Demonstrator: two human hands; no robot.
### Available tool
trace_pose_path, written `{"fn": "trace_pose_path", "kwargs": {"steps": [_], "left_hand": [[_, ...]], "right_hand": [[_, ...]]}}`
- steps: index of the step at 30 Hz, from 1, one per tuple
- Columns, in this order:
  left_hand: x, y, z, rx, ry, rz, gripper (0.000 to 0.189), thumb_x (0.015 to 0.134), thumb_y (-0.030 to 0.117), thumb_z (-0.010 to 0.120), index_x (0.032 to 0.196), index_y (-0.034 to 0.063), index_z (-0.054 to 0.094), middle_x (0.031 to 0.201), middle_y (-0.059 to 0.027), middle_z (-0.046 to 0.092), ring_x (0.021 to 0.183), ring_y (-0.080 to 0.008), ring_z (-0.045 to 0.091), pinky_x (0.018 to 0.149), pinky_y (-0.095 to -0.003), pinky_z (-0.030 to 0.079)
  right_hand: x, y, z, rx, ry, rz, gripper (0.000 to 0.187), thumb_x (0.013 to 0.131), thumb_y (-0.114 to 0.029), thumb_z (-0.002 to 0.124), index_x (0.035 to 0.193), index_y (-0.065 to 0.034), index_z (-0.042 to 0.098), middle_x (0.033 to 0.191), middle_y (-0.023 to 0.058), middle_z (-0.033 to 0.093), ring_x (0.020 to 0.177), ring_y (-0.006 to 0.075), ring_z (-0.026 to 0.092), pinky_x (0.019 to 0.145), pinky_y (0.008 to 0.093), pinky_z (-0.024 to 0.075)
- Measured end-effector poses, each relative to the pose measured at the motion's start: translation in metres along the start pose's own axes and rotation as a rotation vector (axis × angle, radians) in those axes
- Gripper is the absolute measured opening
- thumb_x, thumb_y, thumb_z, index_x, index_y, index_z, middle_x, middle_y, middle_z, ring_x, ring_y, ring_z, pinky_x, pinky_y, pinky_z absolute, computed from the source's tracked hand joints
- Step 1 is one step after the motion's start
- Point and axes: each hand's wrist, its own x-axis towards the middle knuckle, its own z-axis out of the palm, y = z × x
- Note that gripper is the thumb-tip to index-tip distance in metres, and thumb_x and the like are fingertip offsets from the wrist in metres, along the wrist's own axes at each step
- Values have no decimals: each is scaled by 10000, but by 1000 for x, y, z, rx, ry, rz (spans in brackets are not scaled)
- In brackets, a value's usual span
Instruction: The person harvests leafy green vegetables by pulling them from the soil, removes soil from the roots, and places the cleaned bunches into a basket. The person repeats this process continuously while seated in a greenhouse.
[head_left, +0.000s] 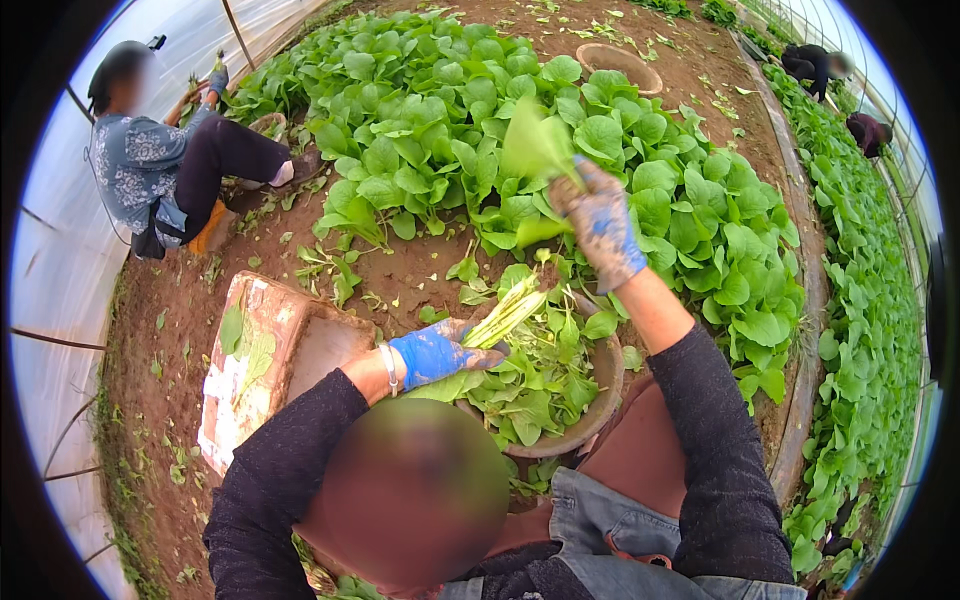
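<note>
My left hand, in a muddy blue work glove, is closed around a bunch of leafy greens, its pale stems pointing up and right. My right hand, gloved alike and raised over the planted bed, grips a leafy green plant that is blurred. Beneath and between my hands stands a round basin, holding many loose leaves. A blurred round patch hides what lies below my left hand.
A dirty foam box lies on the soil at left. Dense leafy plants grow ahead. An empty-looking basin stands beyond them. One person sits at upper left; other people bend at far upper right.
</note>
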Motion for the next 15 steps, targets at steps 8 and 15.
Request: {"fn": "trace_pose_path", "kwargs": {"steps": [8,15], "left_hand": [[-12,-6,-27,756,639,269,442,782,168,653,1168,-3,522,855,-142,654,738,-161,613,691,-305,486],[-7,8,-18,852,572,231,496,759,235,662,1170,6,505,915,-213,630,830,-327,624,733,-371,481]], "right_hand": [[-39,37,-38,-1325,-713,339,615,716,-250,713,1242,-35,477,1186,178,537,1068,301,540,897,365,457],[-35,2,30,-311,-367,347,601,819,-168,679,1317,-6,386,1033,65,549,875,95,566,765,244,485]]}}
